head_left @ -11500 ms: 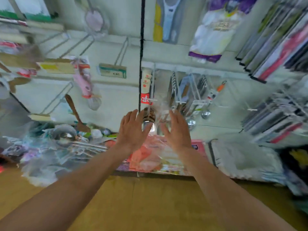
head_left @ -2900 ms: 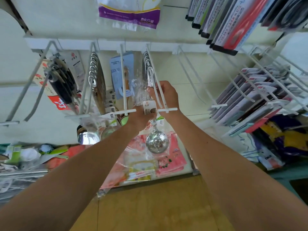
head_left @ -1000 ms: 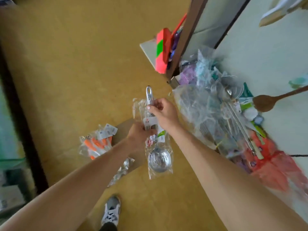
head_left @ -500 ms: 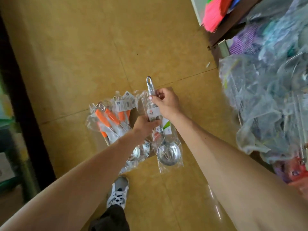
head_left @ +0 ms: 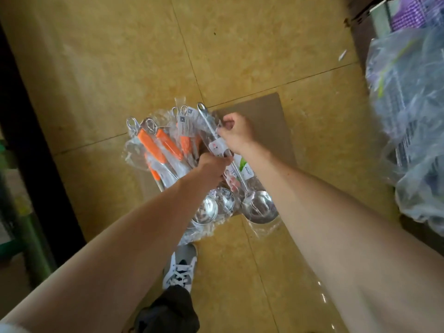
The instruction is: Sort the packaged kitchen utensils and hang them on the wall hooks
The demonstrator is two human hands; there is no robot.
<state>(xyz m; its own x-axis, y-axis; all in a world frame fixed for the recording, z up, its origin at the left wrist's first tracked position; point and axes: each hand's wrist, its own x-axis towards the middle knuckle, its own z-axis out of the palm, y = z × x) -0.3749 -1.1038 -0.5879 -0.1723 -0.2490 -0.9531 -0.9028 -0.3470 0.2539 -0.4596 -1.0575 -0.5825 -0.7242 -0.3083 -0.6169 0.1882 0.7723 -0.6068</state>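
the right hand pinches the steel handle of the bagged ladle through its clear wrap, thumb and curled fingers pressed together on it. just below that pinch, the left hand grips the same pack near its label. the ladle's bowl sits beneath both hands. left of the grip, bagged orange-handled ladles lie fanned, partly on cardboard.

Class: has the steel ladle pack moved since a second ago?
Yes. The steel ladle pack moved leftward, from right of the cardboard sheet to over it, against the orange-handled packs.
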